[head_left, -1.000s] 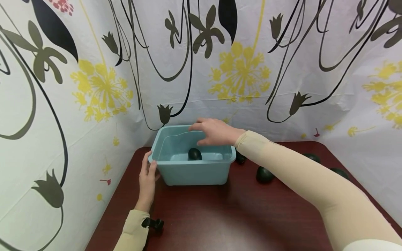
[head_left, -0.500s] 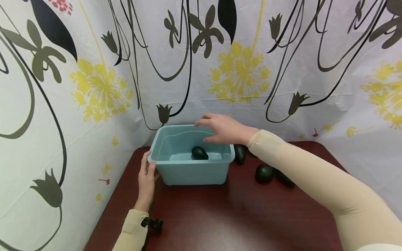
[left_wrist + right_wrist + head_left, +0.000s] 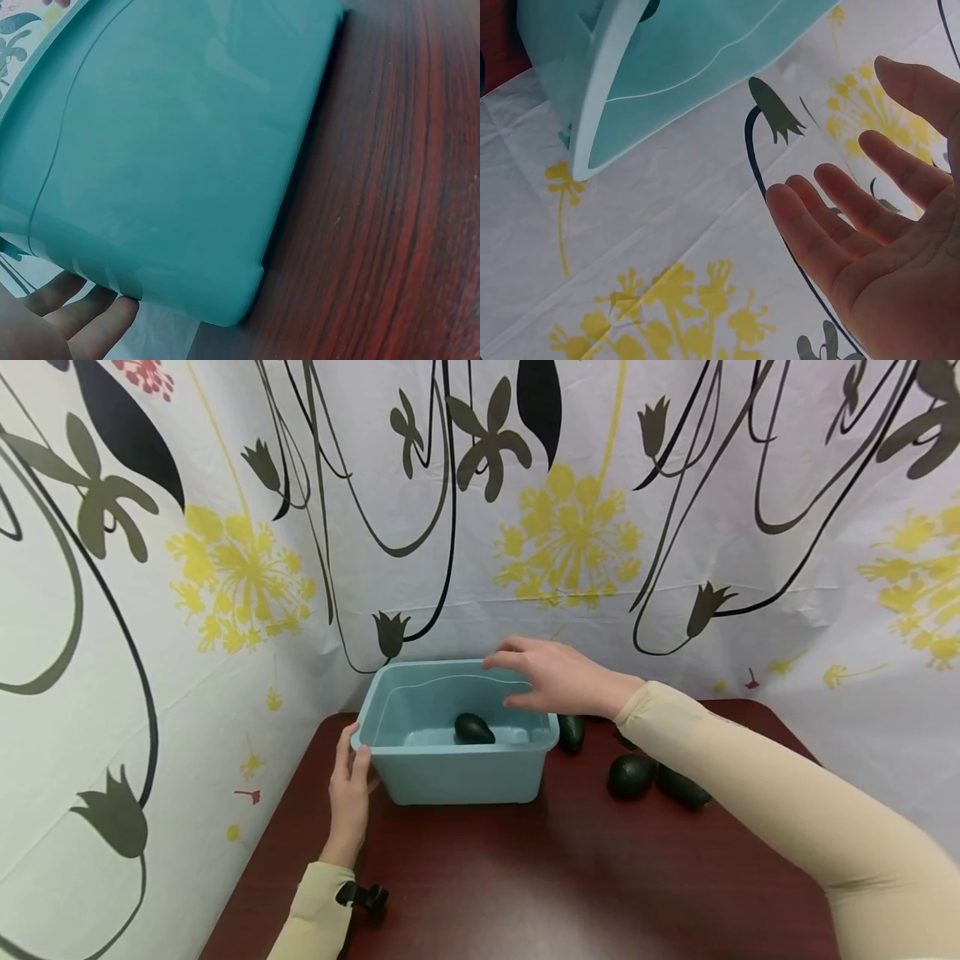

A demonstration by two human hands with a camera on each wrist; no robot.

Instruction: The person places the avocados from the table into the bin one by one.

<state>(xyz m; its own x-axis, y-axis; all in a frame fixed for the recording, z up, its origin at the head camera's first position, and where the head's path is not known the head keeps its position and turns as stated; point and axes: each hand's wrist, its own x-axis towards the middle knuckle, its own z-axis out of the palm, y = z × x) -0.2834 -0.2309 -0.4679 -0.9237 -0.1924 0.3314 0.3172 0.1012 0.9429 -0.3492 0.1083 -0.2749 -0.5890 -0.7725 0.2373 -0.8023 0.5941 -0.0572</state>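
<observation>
Floral sheeting (image 3: 675, 527) backs a dark red table (image 3: 525, 877), and one teal tub (image 3: 457, 768) stands at the table's far left corner, its long axis running left to right and its open top facing up. One dark avocado (image 3: 474, 728) lies inside on the tub floor, its long axis slanting from far left to near right. Three more avocados lie on the table right of the tub: one (image 3: 572, 732) just beside its right wall, two (image 3: 630, 775) (image 3: 681, 787) further right, close together. The right hand (image 3: 558, 677) hovers over the tub's far right corner, grip loose and wide, holding nothing. The left hand (image 3: 349, 793) rests against the tub's left near corner, fingers straight along the wall.
</observation>
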